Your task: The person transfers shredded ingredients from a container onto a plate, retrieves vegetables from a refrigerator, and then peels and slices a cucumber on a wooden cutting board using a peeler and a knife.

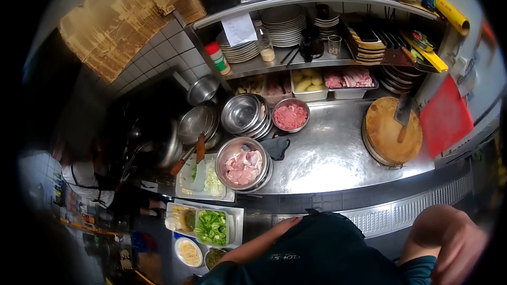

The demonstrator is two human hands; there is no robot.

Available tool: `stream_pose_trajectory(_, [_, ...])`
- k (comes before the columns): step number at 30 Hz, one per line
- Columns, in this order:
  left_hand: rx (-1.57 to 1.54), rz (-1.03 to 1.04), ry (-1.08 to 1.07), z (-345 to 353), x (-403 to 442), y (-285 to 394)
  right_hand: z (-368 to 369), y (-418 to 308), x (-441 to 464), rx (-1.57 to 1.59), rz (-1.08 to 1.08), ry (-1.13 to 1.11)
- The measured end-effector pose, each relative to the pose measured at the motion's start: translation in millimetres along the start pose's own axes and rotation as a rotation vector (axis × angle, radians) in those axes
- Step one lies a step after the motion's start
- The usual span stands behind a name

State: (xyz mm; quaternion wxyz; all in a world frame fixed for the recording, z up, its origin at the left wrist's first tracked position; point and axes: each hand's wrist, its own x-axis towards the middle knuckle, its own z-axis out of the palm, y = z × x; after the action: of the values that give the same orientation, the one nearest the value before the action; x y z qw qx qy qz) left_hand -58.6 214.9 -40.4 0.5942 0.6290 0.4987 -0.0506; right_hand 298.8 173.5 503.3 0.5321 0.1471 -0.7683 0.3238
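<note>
My left hand (pixel 288 223) lies against the front of my dark shirt, its fingers mostly hidden by the cloth. My right arm is bent close to the camera at the lower right. The right hand (pixel 460 250) is blurred, and its fingers cannot be made out. Ahead of me on the steel counter (pixel 322 158) stands a metal bowl of raw meat pieces (pixel 244 167). Behind it is a smaller bowl of sliced pink meat (pixel 290 117). On the right, a cleaver (pixel 403 116) rests on a round wooden chopping block (pixel 385 132).
Stacked metal bowls (pixel 244 113) and a dark cloth (pixel 277 148) are on the counter. Trays of cut greens (pixel 212 227) stand at lower left. Plates (pixel 283 24) fill the shelf above. A red board (pixel 446 116) leans at right. Another person (pixel 90 184) is at far left.
</note>
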Motion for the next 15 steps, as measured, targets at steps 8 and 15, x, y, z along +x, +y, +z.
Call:
stream_pose_trajectory(8, [-0.269, 0.109, -0.072, 3, 6, -38, 13, 34, 37, -0.050, 0.006, 0.027])
stream_pose_trajectory(15, [-0.085, -0.010, 0.011, -2, 4, -15, 20, 41, 21, -0.143, 0.015, 0.064])
